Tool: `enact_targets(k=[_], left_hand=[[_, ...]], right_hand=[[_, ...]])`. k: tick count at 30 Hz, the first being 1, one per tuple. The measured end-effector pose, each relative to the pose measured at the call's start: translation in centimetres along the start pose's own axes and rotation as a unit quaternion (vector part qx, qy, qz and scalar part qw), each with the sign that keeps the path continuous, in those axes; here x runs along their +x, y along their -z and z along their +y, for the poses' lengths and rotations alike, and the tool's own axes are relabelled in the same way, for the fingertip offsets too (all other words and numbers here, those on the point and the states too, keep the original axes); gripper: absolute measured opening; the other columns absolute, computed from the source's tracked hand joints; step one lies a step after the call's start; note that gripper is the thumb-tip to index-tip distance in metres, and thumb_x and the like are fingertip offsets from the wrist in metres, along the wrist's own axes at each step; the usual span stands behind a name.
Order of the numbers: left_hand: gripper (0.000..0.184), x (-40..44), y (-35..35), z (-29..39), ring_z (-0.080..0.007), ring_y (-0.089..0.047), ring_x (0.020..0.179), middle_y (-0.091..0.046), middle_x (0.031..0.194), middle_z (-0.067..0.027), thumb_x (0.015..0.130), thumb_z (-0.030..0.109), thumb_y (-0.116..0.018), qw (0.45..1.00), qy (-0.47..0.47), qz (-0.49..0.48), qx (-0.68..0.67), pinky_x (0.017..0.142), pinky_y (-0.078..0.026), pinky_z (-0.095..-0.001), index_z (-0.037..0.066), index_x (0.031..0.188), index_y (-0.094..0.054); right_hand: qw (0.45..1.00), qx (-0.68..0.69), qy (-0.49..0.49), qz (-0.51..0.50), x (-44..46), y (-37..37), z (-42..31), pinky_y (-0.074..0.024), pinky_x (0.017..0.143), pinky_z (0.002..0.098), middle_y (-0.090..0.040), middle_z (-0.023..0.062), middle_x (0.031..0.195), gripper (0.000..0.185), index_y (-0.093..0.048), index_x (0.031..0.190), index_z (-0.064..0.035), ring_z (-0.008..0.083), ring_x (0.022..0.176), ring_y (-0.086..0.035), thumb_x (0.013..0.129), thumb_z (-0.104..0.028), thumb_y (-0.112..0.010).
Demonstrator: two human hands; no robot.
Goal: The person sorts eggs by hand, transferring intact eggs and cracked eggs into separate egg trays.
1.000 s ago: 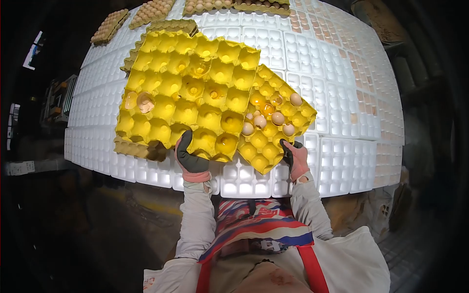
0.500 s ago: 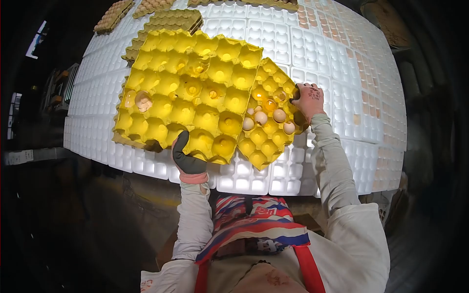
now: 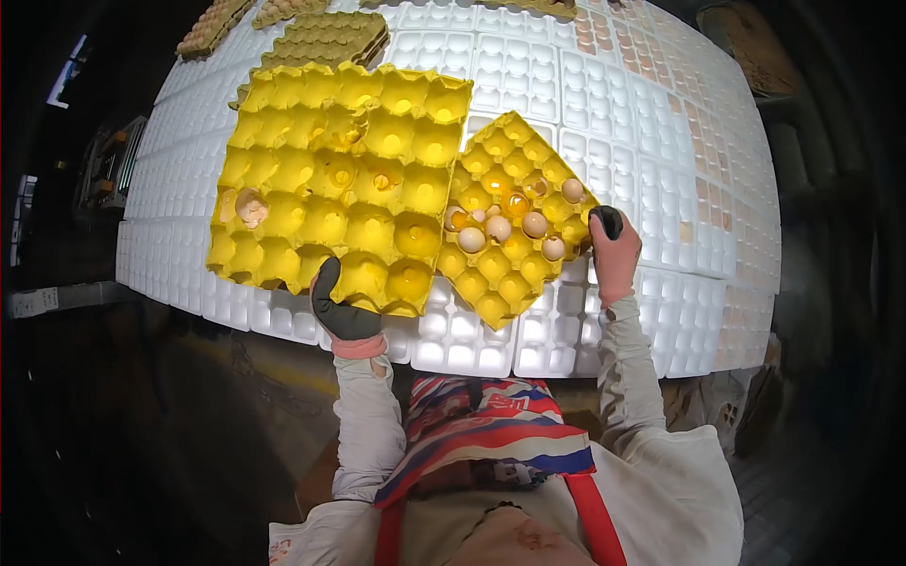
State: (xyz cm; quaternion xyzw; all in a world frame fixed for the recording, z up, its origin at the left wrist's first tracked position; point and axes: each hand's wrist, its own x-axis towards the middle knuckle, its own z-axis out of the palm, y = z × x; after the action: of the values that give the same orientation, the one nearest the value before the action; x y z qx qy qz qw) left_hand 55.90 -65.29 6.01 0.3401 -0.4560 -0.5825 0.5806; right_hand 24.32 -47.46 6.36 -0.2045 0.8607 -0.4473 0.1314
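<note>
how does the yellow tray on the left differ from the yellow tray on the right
The left tray looks larger in view than the right tray. The left tray has an edge facing the wearer; the right tray is turned corner-first. The left tray shows a broken shell; the right tray carries several eggs. Both are yellow with rows of cups.

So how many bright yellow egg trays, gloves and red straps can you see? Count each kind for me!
Bright yellow egg trays: 2
Gloves: 2
Red straps: 2
Total: 6
</note>
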Motion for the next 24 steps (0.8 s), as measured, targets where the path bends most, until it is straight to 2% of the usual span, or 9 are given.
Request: enact_targets(k=[4,8,11,14,16,18,19,22,24], left_hand=[[0.029,-0.1,-0.2,-0.6,-0.0213,-0.056,0.107,-0.056,0.12,-0.0095,0.089,0.003,-0.06,0.994,-0.071,-0.008,0.085,0.092,-0.049,-0.0362,0.007,0.117,-0.058],[0.029,0.2,0.1,0.4,-0.0208,-0.056,0.107,-0.056,0.12,-0.0098,0.089,0.003,-0.061,0.975,0.113,0.05,-0.184,0.093,-0.048,-0.0359,0.007,0.117,-0.059],[0.025,-0.2,-0.8,-0.3,-0.0199,-0.056,0.106,-0.057,0.118,-0.0092,0.09,0.005,-0.061,0.999,-0.034,0.018,0.033,0.092,-0.049,-0.0352,0.007,0.115,-0.06],[0.023,-0.1,-0.8,0.4,-0.0195,-0.056,0.106,-0.058,0.117,-0.0089,0.091,0.006,-0.059,0.997,0.026,0.029,-0.062,0.09,-0.049,-0.0349,0.005,0.114,-0.06],[0.022,0.2,-0.9,0.8,-0.0197,-0.057,0.105,-0.059,0.116,-0.0094,0.091,0.008,-0.059,0.977,0.106,0.058,-0.178,0.089,-0.049,-0.0349,0.004,0.113,-0.06],[0.021,-0.2,-0.6,-0.2,-0.0199,-0.058,0.103,-0.06,0.113,-0.0098,0.091,0.01,-0.058,0.997,0.022,0.053,-0.051,0.089,-0.049,-0.035,0.003,0.111,-0.06],[0.02,-0.5,-0.7,-0.5,-0.02,-0.058,0.102,-0.06,0.112,-0.0099,0.091,0.011,-0.058,0.999,-0.016,0.052,0.001,0.089,-0.05,-0.0351,0.002,0.11,-0.061],[0.02,-1.1,-1.6,-0.6,-0.0202,-0.059,0.101,-0.061,0.11,-0.0102,0.092,0.011,-0.056,0.981,-0.132,0.065,0.128,0.088,-0.05,-0.0358,0.0,0.108,-0.061],[0.02,-0.6,-2.4,1.5,-0.0214,-0.059,0.102,-0.06,0.111,-0.0113,0.092,0.01,-0.053,0.995,-0.043,0.09,-0.032,0.089,-0.05,-0.0367,0.0,0.108,-0.061]], right_hand=[[0.943,0.174,-0.281,-0.052,-6.4,-1.5,2.1,-0.0471,0.059,0.0286,-0.064,0.0083,0.088,0.052,-0.053,0.114,0.0075,0.0131,0.067,-0.057,0.079,-0.024,-0.074],[0.928,0.241,-0.283,0.016,-8.5,-4.9,2.2,-0.049,0.072,0.0294,-0.059,0.0139,0.103,0.069,-0.039,0.129,0.0046,0.0182,0.087,-0.059,0.074,-0.013,-0.076],[0.926,0.288,-0.239,0.046,-8.6,-6.1,1.8,-0.0493,0.078,0.0312,-0.054,0.0162,0.114,0.079,-0.033,0.133,0.0027,0.0215,0.094,-0.058,0.067,-0.001,-0.076],[0.932,0.252,-0.258,0.04,-8.0,-5.9,1.5,-0.0493,0.078,0.0316,-0.054,0.0152,0.113,0.078,-0.034,0.132,0.0023,0.0215,0.094,-0.058,0.066,-0.001,-0.076],[0.916,0.278,-0.285,0.053,-7.4,-5.7,1.9,-0.0501,0.077,0.0309,-0.056,0.0122,0.111,0.07,-0.04,0.127,0.0017,0.0204,0.092,-0.059,0.067,0.003,-0.075],[0.892,0.348,-0.284,0.052,-6.5,-5.5,3.9,-0.0505,0.076,0.0302,-0.057,0.0106,0.109,0.063,-0.043,0.123,0.0019,0.0194,0.09,-0.06,0.068,0.005,-0.074],[0.879,0.398,-0.254,0.067,-6.2,-5.4,3.7,-0.0517,0.069,0.025,-0.064,0.0069,0.092,0.035,-0.058,0.106,0.0032,0.0163,0.076,-0.062,0.074,0.001,-0.073],[0.849,0.462,-0.255,-0.027,-5.1,-4.1,4.0,-0.0496,0.073,0.0262,-0.064,0.0078,0.094,0.018,-0.061,0.103,0.0024,0.0154,0.083,-0.061,0.087,-0.004,-0.063],[0.841,0.482,-0.241,-0.052,-4.4,-4.1,5.2,-0.0486,0.074,0.0276,-0.063,0.0092,0.092,0.013,-0.064,0.101,0.0003,0.0164,0.084,-0.06,0.09,-0.005,-0.06]])
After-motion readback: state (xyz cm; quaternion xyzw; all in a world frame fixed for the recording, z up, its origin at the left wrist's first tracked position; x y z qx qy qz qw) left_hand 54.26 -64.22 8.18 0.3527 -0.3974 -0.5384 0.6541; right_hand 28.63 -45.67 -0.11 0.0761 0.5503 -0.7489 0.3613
